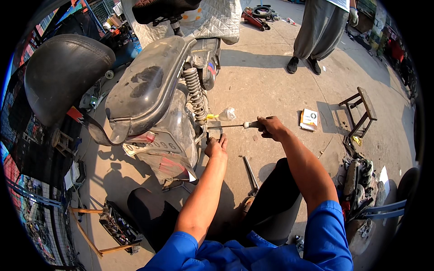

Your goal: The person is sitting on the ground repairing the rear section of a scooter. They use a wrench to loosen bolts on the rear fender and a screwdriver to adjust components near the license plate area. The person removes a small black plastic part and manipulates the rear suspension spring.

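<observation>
A scooter (144, 86) with a dusty black seat stands in front of me, its rear end towards me. My right hand (271, 128) is closed around the handle of a screwdriver (230, 126), whose long thin shaft points left at the scooter's rear side, below the coil spring shock absorber (194, 88). Low by the rear wheel, my left hand (216, 147) has its fingers bent up against a small dark part next to the shaft's tip. What those fingers hold is too small to make out. A clear plastic bag (227, 114) with something yellow lies just beyond the shaft.
On the ground at right are an orange and white box (308, 120) and a wooden stool (359, 110). Metal parts (357, 185) are heaped nearer me. A long metal tool (250, 173) lies by my knee, a tool tray (118, 224) at lower left. A person (318, 31) stands ahead.
</observation>
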A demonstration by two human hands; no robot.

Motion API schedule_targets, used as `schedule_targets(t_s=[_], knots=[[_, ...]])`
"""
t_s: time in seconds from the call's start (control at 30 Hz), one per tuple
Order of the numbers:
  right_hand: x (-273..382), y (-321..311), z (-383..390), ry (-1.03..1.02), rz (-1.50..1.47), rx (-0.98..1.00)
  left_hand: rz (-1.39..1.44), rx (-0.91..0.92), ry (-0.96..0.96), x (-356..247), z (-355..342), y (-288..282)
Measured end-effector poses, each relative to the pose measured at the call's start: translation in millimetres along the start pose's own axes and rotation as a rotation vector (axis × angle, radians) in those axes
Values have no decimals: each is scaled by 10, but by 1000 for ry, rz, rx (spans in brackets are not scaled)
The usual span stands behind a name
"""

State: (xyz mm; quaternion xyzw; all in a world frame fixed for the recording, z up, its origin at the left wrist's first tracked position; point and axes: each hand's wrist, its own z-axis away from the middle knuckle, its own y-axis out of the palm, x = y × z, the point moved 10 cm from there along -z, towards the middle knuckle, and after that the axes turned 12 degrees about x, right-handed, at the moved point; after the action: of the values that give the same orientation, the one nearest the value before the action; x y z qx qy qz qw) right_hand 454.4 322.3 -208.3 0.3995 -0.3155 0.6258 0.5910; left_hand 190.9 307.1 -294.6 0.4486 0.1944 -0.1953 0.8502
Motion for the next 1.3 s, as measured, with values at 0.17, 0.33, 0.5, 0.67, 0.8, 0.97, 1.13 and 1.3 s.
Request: schedule_targets(t_s=[0.17, 0.33, 0.5, 0.67, 0.8, 0.97, 1.13, 1.3], knots=[[-7, 64, 45, 51, -44, 29, 0, -13, -11, -24, 46, -1], [50, 25, -73, -101, -21, 102, 7, 19, -11, 11, -6, -1], [96, 48, 89, 2, 37, -54, 9, 23, 4, 5, -38, -22], [20, 85, 60, 41, 3, 8, 11, 17, -13, 10, -43, -40], [11, 56, -93, -38, -21, 117, 9, 11, -19, 27, -46, -34], [32, 70, 15, 57, 22, -20, -4, 14, -1, 3, -71, -59], [-20, 109, 42, 73, -78, 26, 3, -24, -10, 4, -13, -35], [-45, 71, -102, 5, -48, 127, -4, -10, -10, -4, 8, 4]])
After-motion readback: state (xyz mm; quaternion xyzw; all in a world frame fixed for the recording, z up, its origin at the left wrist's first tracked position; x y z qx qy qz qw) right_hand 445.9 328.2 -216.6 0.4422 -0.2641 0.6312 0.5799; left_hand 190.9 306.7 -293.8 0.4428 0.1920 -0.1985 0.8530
